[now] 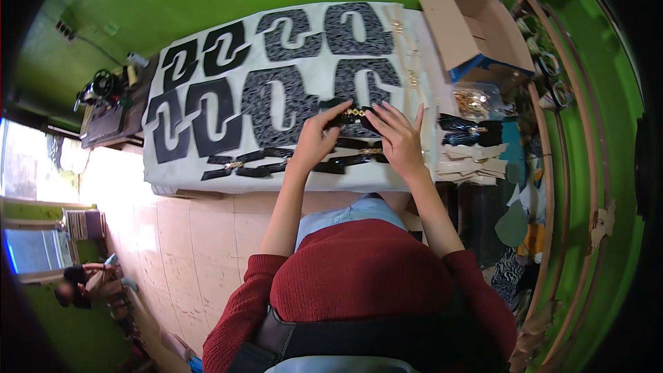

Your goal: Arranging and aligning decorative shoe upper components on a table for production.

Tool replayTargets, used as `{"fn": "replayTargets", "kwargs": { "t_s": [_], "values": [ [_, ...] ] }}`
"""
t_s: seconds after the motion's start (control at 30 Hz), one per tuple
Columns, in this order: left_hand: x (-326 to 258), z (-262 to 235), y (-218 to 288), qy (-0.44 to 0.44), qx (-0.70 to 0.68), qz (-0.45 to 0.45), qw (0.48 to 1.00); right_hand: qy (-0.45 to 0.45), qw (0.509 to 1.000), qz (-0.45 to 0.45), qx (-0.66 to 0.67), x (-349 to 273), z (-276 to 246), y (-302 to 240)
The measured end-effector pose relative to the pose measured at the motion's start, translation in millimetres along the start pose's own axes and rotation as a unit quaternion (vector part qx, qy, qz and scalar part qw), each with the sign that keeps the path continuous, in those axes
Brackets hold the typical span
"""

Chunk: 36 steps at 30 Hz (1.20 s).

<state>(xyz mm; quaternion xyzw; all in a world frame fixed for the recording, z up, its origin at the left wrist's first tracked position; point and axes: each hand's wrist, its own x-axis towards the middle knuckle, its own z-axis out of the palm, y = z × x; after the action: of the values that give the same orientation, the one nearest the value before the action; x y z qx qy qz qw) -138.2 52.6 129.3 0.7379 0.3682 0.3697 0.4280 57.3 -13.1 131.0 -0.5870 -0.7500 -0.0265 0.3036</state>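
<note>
Over the near edge of the white-covered table, I hold a black strap (371,121) with a gold chain ornament (355,112) at its middle. My left hand (318,139) is closed on its left end, thumb and fingers pinching it. At the right end, my right hand (400,144) grips it between thumb and forefinger, the other fingers stretched out. Below my hands lie several similar black straps with gold ornaments (236,165). Beyond them, flat cut pieces with curved slots lie in rows, some plain black (199,119), some grey-patterned (257,105).
An open cardboard box (449,34) stands at the far right. Near it are a clear tub of gold fittings (474,102), shiny black straps (469,130) and beige straps (473,166). A sewing machine (103,86) stands at left. Another person (83,283) sits at lower left.
</note>
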Motion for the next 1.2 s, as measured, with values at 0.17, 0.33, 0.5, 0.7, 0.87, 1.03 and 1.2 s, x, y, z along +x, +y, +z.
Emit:
{"fn": "replayTargets", "kwargs": {
  "t_s": [0.17, 0.33, 0.5, 0.7, 0.87, 1.03, 1.2],
  "values": [
    [-46, -77, -26, -0.002, -0.169, -0.099, 0.981, 0.009, 0.999, -0.026, 0.023, 10, 43, -70],
    [-91, -151, -47, 0.076, -0.208, -0.124, 0.967, 0.035, 0.963, 0.093, 0.250, 12, 93, -140],
    [-137, -204, -72, 0.130, -0.287, -0.129, 0.940, -0.096, 0.863, 0.188, 0.459, 17, 134, -197],
    [-183, -240, -90, 0.132, -0.217, -0.122, 0.960, -0.107, 0.880, 0.196, 0.418, 28, 183, -251],
    [-214, -248, -126, 0.162, -0.160, -0.133, 0.965, -0.087, 0.902, 0.237, 0.351, 23, 212, -274],
    [-223, -256, -141, 0.202, -0.076, -0.155, 0.964, -0.094, 0.934, 0.219, 0.266, 25, 228, -295],
    [-232, -276, -165, 0.221, 0.071, -0.175, 0.957, -0.118, 0.961, 0.155, 0.196, 24, 262, -314]
  ]
}}
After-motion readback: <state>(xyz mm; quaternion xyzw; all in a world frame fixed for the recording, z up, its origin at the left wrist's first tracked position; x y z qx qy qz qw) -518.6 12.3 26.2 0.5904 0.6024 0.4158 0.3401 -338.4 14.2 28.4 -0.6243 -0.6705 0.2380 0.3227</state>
